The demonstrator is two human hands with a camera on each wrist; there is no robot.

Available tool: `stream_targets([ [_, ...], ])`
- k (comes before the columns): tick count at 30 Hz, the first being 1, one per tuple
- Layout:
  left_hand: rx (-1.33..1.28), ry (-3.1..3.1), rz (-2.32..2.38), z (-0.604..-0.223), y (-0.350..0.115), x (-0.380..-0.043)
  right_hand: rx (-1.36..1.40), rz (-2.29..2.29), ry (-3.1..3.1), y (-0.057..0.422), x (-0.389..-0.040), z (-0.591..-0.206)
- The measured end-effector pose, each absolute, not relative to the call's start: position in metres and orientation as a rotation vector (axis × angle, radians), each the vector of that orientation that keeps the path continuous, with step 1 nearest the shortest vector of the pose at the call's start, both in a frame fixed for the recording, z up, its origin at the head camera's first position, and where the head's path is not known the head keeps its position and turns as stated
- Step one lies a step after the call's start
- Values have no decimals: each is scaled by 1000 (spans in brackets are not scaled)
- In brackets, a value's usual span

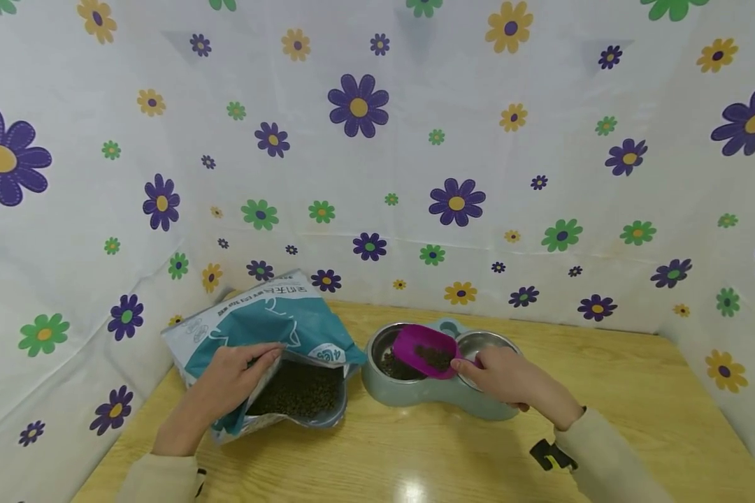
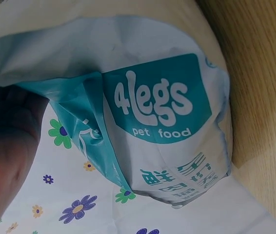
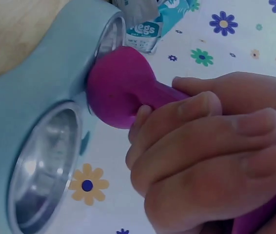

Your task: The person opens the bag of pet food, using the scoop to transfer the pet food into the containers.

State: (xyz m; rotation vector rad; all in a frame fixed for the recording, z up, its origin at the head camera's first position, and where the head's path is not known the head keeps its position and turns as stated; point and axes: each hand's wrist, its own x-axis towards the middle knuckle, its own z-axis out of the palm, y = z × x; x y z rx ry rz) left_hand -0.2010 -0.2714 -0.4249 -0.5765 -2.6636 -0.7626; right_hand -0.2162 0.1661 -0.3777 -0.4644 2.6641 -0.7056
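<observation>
My left hand [image 1: 226, 381] grips the upper edge of the mouth of a teal and white pet food bag [image 1: 314, 318], which lies leaning with brown kibble [image 1: 302, 391] showing inside. In the left wrist view, the bag's folded film [image 2: 79, 97] covers the fingertips. My right hand [image 1: 509, 381] holds a magenta scoop [image 1: 405, 347] by its handle, with some kibble in it. The scoop is over the left steel bowl of a pale green double feeder [image 1: 403, 397], where more kibble lies. Fingers [image 3: 211, 161] wrap the scoop's handle in the right wrist view.
The feeder's right steel bowl [image 1: 478, 339] sits partly behind my right hand, its shiny inside bare in the right wrist view. Wood-grain table [image 1: 365, 461] runs underneath. Flower-printed white cloth [image 1: 409, 168] hangs behind and at both sides, close to the bag's back.
</observation>
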Motion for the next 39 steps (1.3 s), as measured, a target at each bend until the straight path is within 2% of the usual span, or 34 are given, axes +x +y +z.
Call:
stream_targets([
  [11,-581,-2680,-781,-423,-271,-202,-510,-504,2712,148,-235,-360],
  [22,-596,-2659,-784,-423,-271,-204,-538,-247,2880,128,-226,-355],
  [29,-584,-2685,-847,-423,-271,-201,-563,-50,3045,118,-211,-368],
  [39,-595,-2662,-862,-426,-272,-202,-875,497,3447,116,-192,-394],
])
